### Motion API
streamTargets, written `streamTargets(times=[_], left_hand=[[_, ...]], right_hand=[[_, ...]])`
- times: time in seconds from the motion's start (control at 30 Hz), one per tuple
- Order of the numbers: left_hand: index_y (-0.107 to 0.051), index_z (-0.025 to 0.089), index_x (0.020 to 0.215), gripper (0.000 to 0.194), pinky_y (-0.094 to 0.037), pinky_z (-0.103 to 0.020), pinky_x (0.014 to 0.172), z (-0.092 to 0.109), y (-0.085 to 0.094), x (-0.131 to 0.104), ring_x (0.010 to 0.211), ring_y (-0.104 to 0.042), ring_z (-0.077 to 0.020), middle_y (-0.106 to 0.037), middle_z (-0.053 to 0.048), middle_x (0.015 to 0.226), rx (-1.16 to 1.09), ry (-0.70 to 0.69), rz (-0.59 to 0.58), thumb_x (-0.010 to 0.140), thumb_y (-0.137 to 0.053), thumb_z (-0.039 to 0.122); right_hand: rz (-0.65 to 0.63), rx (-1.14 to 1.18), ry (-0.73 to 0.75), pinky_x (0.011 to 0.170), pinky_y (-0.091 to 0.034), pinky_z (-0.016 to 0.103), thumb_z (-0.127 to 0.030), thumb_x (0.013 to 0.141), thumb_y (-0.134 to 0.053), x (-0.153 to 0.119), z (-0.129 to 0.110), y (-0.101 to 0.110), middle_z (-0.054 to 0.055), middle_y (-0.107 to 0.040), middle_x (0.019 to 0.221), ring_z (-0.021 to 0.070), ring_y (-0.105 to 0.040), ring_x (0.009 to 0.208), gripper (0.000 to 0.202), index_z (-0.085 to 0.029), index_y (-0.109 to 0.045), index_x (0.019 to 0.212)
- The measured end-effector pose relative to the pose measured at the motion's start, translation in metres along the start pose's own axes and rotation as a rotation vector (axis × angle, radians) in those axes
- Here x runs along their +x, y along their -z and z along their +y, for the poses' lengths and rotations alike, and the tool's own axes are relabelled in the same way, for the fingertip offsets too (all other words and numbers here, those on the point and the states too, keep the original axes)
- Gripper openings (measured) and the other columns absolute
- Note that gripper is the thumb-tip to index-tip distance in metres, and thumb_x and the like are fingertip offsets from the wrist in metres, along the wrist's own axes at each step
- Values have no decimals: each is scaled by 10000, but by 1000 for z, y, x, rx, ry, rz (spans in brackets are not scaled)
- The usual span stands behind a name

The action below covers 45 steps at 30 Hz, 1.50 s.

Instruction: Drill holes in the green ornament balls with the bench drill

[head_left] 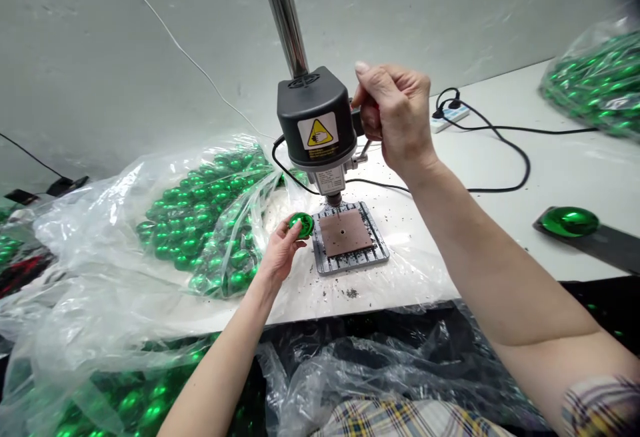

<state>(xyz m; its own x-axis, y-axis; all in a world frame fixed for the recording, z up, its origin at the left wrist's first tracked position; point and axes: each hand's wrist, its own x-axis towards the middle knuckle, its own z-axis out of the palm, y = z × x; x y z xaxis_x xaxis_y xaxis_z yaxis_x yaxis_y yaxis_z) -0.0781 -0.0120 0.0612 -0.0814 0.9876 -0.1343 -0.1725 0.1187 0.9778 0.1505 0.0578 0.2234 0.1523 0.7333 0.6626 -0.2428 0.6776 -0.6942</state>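
My left hand (283, 250) pinches a shiny green round piece (301, 225), its dished face toward me, just left of the drill press base (353, 265). On that slotted base lies a flat brown board (345, 234) with a small dark hole in it, under the chuck. Dark shavings are scattered over the base. Beside the black motor head of the drill press (315, 114), my right hand (395, 110) is raised with its fingers curled around the handle, which is mostly hidden by them.
Clear plastic bags of green shiny pieces (210, 204) lie left of the press, at the far right and below the table edge. A green piece (570, 221) rests on a dark strip at right. Behind it, a power strip (450, 116) trails black cable.
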Motion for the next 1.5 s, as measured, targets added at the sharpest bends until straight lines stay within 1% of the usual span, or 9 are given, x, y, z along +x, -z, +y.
streamTargets(times=[0.17,0.33,0.63,0.83,0.93,1.03,1.17,1.37,1.5], left_hand=[[-647,177,1224,575,-455,-247,696,-34,-27,3,841,-610,-153,-712,-63,1041,304,-216,47,723,-813,406],[-626,174,1271,580,-488,-270,719,-49,-45,12,827,-621,-161,-710,-77,1066,369,-256,26,757,-773,398],[-612,196,1270,578,-518,-297,735,-66,-49,29,812,-608,-164,-668,-54,1004,387,-338,19,737,-787,332],[-668,240,1194,531,-513,-389,885,-65,-55,17,1015,-605,-255,-648,-64,994,596,-457,31,689,-830,259],[-671,246,1173,460,-498,-399,924,-63,-61,13,1056,-609,-255,-661,-73,1041,599,-423,58,740,-803,327],[-655,225,1177,467,-512,-370,911,-65,-65,13,1010,-639,-220,-662,-84,1083,472,-360,75,761,-790,389],[-643,200,1156,496,-522,-359,920,-67,-68,14,1011,-651,-206,-656,-95,1122,392,-337,98,724,-820,369],[-616,181,1136,501,-537,-365,913,-65,-69,12,998,-659,-205,-656,-95,1111,347,-338,73,713,-831,341],[-610,181,1130,506,-532,-373,929,-67,-68,13,1008,-656,-207,-652,-94,1110,338,-346,68,710,-838,347]], right_hand=[[8,41,2,338,-149,276,-763,765,-651,3,2,-1,-65,-312,394,68,-217,336,600,-237,-501,516],[-23,15,11,341,-173,289,-825,710,-642,5,5,2,-59,-305,409,77,-216,347,620,-254,-491,520],[-17,-61,30,343,-191,294,-841,766,-552,8,7,1,-53,-279,401,80,-221,347,649,-248,-458,519],[-12,-47,22,362,-190,291,-833,782,-546,3,1,1,-55,-299,428,77,-239,371,649,-240,-460,532],[-24,-55,20,369,-195,293,-829,800,-524,2,0,1,-58,-304,438,71,-234,369,644,-238,-466,551],[-28,-87,-12,368,-208,292,-804,805,-555,2,-1,2,-57,-304,429,77,-241,376,627,-241,-458,547],[-24,-45,5,366,-188,298,-745,813,-612,-2,-3,3,-48,-327,431,83,-259,370,594,-233,-494,537],[-7,-113,89,368,-248,251,-662,865,-624,-24,-4,8,-48,-337,446,69,-297,378,564,-217,-493,544],[0,-128,154,367,-305,263,-602,880,-640,-45,0,15,-45,-369,449,86,-347,377,508,-235,-511,553]])
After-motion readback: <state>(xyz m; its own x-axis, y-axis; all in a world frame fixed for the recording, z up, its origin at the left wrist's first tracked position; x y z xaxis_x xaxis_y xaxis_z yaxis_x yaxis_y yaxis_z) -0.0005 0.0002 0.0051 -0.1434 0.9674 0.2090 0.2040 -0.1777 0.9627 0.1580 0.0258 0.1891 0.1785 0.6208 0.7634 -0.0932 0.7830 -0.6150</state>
